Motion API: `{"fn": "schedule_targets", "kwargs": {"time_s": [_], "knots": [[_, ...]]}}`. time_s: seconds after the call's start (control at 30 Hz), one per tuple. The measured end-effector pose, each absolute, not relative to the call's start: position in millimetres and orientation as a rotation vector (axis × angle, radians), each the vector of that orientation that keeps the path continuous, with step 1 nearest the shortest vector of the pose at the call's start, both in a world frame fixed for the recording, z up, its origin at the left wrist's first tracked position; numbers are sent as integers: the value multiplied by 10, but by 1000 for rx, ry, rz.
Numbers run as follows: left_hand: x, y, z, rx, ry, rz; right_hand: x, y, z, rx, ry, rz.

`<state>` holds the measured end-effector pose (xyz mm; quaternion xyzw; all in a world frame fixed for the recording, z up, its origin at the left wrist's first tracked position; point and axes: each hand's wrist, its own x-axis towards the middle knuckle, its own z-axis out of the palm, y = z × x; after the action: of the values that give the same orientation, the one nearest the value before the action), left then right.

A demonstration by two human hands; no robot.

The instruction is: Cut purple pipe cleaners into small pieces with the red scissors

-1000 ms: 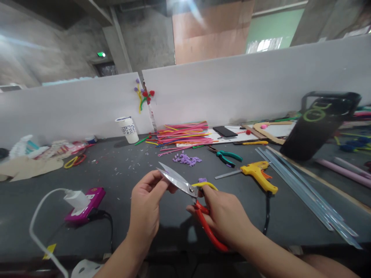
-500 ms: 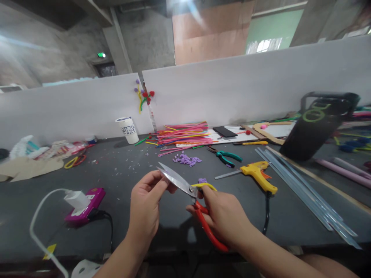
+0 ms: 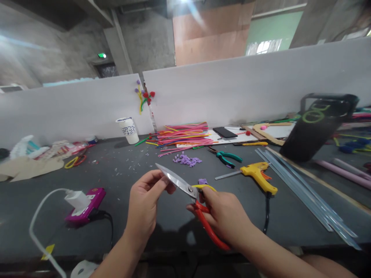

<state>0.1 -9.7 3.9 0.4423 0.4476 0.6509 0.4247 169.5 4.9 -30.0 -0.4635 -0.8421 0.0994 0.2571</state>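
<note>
My right hand (image 3: 228, 214) is wrapped round a pair of scissors (image 3: 176, 180) with one red and one yellow handle. The metal blades point up and to the left, close together. My left hand (image 3: 147, 200) is closed in a pinch, thumb against the fingers, right behind the blades near their tip. Whatever is between those fingers is hidden or too small to make out. A purple piece (image 3: 202, 181) shows just beyond the yellow handle. Farther back on the dark table lies a pile of short purple pieces (image 3: 188, 159).
Pink and colored pipe cleaners (image 3: 182, 135) lie at the back near a white cup (image 3: 127, 130). Teal pliers (image 3: 226, 156), a yellow glue gun (image 3: 257, 173), clear glue sticks (image 3: 307, 193) and a black bottle (image 3: 314, 127) are rightward. A magenta power strip (image 3: 87, 206) sits left.
Both hands and the scissors have shifted very slightly left. The hold on the scissors and the left hand's pinch look the same.
</note>
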Motion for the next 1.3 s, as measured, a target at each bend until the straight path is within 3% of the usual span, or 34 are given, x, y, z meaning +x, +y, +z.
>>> {"fn": "schedule_targets", "kwargs": {"time_s": [0.17, 0.3, 0.7, 1.07, 1.3], "knots": [[-2, -79, 19, 1160, 1201, 1484, 1664, 114, -203, -1155, -2017, 901], [40, -64, -17, 1374, 1350, 1246, 1615, 175, -114, -1143, -1753, 1204], [198, -102, -66, 1985, 1490, 946, 1623, 211, -131, -1059, -1623, 1263], [137, -55, -75, 1443, 1393, 933, 1624, 207, -117, -1047, -1615, 1452], [135, -53, -78, 1131, 1014, 923, 1623, 198, -95, -1009, -1595, 1551]]}}
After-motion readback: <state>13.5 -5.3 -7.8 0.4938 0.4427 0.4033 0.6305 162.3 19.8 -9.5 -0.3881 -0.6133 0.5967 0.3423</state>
